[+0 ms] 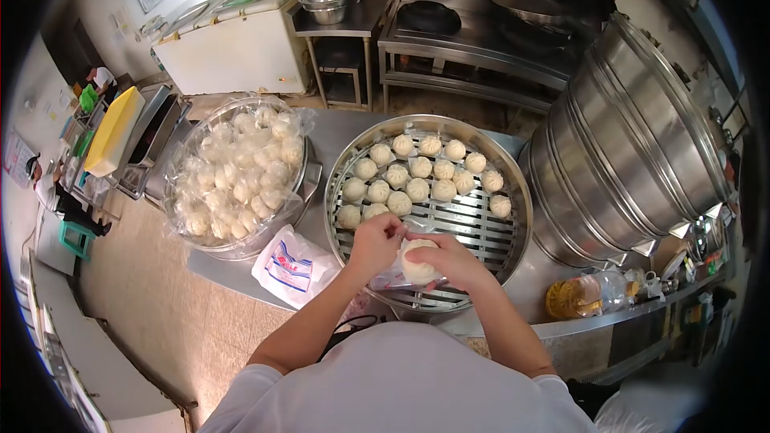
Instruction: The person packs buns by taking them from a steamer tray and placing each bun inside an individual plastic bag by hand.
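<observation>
Over the near part of a round metal steamer tray [525, 216], my right hand [453, 261] holds a white bun [419, 263], thumb across its top. My left hand [381, 242] is just left of it, fingers pinched together near my right fingertips; what they pinch is too small to make out. Clear plastic [391, 277] shows below the hands. Several pleated buns [417, 190] sit in rows on the slatted tray, mostly at its back and left. Left of the tray, a large bowl [293, 212] is heaped with plastic-wrapped buns [233, 168].
A white printed bag [295, 269] lies at the table's front edge. Tall stacked steamers [626, 136] stand at the right, oil bottles [573, 297] in front of them. Stove [481, 56] and freezer [233, 48] are behind. Two people [52, 192] are at far left.
</observation>
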`<state>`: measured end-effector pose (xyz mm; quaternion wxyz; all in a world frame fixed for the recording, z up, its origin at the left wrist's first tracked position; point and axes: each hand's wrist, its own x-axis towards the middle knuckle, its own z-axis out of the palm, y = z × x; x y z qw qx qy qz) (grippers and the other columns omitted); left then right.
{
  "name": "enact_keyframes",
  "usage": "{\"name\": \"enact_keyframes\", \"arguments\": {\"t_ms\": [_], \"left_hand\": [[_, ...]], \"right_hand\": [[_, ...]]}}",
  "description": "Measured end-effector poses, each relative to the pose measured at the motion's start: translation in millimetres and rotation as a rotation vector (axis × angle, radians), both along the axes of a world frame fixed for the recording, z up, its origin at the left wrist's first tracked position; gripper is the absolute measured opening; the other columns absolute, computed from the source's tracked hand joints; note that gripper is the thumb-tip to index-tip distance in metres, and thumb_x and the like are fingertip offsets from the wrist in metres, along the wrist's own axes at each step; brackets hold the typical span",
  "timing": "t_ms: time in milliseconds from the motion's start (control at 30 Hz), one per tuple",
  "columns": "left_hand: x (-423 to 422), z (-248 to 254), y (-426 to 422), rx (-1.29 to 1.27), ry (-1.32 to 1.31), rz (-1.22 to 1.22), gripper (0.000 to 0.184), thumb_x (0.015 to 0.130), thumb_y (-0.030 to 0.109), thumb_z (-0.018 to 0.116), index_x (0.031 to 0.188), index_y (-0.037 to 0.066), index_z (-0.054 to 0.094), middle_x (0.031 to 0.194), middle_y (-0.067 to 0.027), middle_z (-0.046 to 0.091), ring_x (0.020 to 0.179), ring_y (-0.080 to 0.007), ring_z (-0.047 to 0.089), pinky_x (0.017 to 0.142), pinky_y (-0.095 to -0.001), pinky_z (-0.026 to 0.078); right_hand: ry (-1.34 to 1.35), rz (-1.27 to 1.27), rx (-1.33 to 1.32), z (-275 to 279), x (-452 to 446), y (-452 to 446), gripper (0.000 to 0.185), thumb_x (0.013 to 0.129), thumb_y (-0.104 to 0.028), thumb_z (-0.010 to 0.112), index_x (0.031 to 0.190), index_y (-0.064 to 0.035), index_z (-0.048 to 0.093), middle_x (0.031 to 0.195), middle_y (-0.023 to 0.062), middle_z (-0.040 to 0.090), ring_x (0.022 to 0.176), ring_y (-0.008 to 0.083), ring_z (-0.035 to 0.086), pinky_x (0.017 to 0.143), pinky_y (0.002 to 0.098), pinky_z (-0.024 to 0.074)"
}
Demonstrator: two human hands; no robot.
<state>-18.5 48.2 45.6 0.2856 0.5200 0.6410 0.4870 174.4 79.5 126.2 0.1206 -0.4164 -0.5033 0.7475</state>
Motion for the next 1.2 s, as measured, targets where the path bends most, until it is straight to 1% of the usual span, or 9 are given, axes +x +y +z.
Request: {"name": "enact_keyframes", "arguments": {"t_ms": [300,467,600,667,767,867,967,1067,1200], "left_hand": [[-9.8,-0.6,-25.2,-0.072,0.168,0.042,0.018,0.080,0.012,0.081,0.081,0.001,0.067,0.074,-0.0148,0.069,0.063,-0.0251,0.067,0.062,-0.0374,0.054],[-10.7,34.8,-41.4,-0.054,0.221,-0.250,0.011,0.084,0.004,0.075,0.094,0.001,0.071,0.081,-0.0157,0.071,0.074,-0.0216,0.071,0.068,-0.0354,0.056],[-14.7,-0.8,-40.3,-0.053,-0.221,-0.314,0.010,0.096,0.005,0.067,0.105,0.002,0.069,0.090,-0.0085,0.073,0.085,-0.0151,0.069,0.075,-0.0322,0.054],[-12.1,-9.5,-37.4,-0.108,-0.643,-0.285,0.008,0.101,0.006,0.063,0.106,0.001,0.067,0.094,-0.0042,0.072,0.090,-0.0134,0.068,0.081,-0.0303,0.053],[-15.7,-39.5,-33.9,-0.160,-0.756,-0.359,0.008,0.096,0.002,0.062,0.102,0.001,0.068,0.096,0.0003,0.070,0.086,-0.0127,0.061,0.082,-0.0296,0.050],[2.1,-0.8,-43.1,-0.195,-0.626,-0.256,0.002,0.097,0.003,0.063,0.097,0.003,0.065,0.088,0.0001,0.066,0.083,-0.0115,0.056,0.077,-0.0274,0.047],[13.6,20.6,-43.8,0.174,-0.349,-0.322,0.008,0.093,0.007,0.071,0.091,0.005,0.064,0.083,-0.0026,0.064,0.084,-0.0181,0.061,0.078,-0.0345,0.045],[4.4,35.6,-47.5,0.315,0.146,-0.351,0.010,0.086,0.007,0.075,0.089,0.007,0.065,0.084,-0.0068,0.064,0.088,-0.0287,0.061,0.085,-0.0404,0.045],[-7.6,37.3,-42.5,0.262,0.285,-0.367,0.010,0.085,0.011,0.075,0.089,0.009,0.067,0.088,-0.0075,0.065,0.088,-0.0323,0.059,0.089,-0.0430,0.042]], "right_hand": [[0.011,0.251,-0.115,-17.5,-0.2,-14.4,0.067,0.091,-0.025,0.074,0.150,-0.0029,0.051,0.114,0.0108,0.070,0.091,0.0187,0.071,0.053,0.0335,0.0594],[0.183,0.080,-0.289,-49.3,1.2,-0.1,0.092,0.094,-0.024,0.062,0.167,-0.0185,0.007,0.123,0.0142,0.066,0.092,0.0324,0.072,0.056,0.0454,0.0598],[0.363,-0.017,-0.439,-75.9,10.4,4.8,0.081,0.091,-0.030,0.061,0.163,-0.0269,0.025,0.127,0.0185,0.063,0.085,0.0444,0.072,0.054,0.0488,0.0593],[0.457,-0.141,-0.492,-85.0,9.7,6.1,0.080,0.091,-0.031,0.061,0.163,-0.0264,0.026,0.122,0.0179,0.065,0.084,0.0446,0.071,0.053,0.0478,0.0588],[0.470,-0.328,-0.427,-74.9,-2.0,0.0,0.074,0.093,-0.025,0.061,0.160,-0.0152,0.033,0.119,0.0142,0.066,0.086,0.0353,0.072,0.058,0.0444,0.0588],[0.298,-0.416,-0.198,-70.4,-15.4,-14.2,0.064,0.093,-0.008,0.065,0.153,0.0006,0.044,0.127,0.0121,0.066,0.097,0.0195,0.070,0.077,0.0342,0.0587],[0.260,-0.459,0.177,-118.9,-23.8,-17.9,0.059,0.094,-0.004,0.062,0.152,0.0004,0.047,0.132,0.0109,0.065,0.100,0.0173,0.068,0.082,0.0329,0.0578],[0.444,-0.645,-0.032,-90.4,-29.0,-23.1,0.044,0.103,-0.015,0.061,0.144,-0.0023,0.054,0.119,0.0048,0.067,0.097,0.0152,0.067,0.078,0.0330,0.0575],[0.591,-0.545,-0.276,-76.6,-18.4,-26.6,0.037,0.106,-0.036,0.060,0.132,-0.0102,0.058,0.122,0.0075,0.068,0.105,0.0248,0.068,0.084,0.0409,0.0581]]}}
